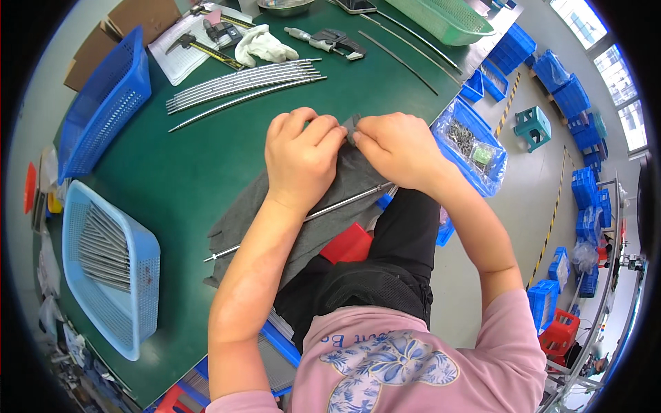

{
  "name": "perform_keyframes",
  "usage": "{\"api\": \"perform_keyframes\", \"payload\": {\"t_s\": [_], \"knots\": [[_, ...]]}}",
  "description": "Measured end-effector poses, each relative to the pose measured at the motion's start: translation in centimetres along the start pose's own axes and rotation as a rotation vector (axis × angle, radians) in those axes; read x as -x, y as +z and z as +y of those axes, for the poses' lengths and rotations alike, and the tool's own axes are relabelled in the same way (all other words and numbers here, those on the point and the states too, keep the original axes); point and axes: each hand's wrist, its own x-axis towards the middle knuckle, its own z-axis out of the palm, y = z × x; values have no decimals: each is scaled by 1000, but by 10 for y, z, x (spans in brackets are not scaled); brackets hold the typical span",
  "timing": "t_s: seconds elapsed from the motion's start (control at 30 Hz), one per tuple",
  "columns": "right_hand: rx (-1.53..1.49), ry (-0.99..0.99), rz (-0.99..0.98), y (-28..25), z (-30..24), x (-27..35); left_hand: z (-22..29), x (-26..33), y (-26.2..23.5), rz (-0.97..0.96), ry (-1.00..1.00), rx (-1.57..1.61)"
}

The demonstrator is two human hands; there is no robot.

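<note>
A dark grey cloth (237, 220) is spread at the near edge of the green table. My left hand (301, 157) is closed, with its thumb and fingers pinching a far corner of the cloth. Right beside it, my right hand (399, 148) grips the same bunched corner, and the fingertips of the two hands almost meet. Across the cloth lies a thin silver metal rod (344, 202), slanting under my left forearm, which hides part of it. Beyond my hands, several similar rods (241, 86) lie side by side on the table.
Calipers (200, 49), a white glove (265, 45) and a micrometer (327, 41) lie at the back. A light blue basket (148, 275) of rods and a blue basket (103, 103) stand left. A lined blue bin (492, 175) with small metal parts is right; a green stool (532, 129) stands beyond.
</note>
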Motion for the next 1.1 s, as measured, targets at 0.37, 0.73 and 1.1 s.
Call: {"api": "perform_keyframes", "payload": {"t_s": [0.37, 0.73, 1.1], "knots": [[-252, 250, 99, -32, 69, 78, -2, 9, 3, -140, -399, -152], [-526, 495, 304, 46, 61, 97, 24, -11, -33, -245, -188, 245], [-151, 182, 561, 76, 54, 105, 47, 13, -29, -497, -262, 349]]}}
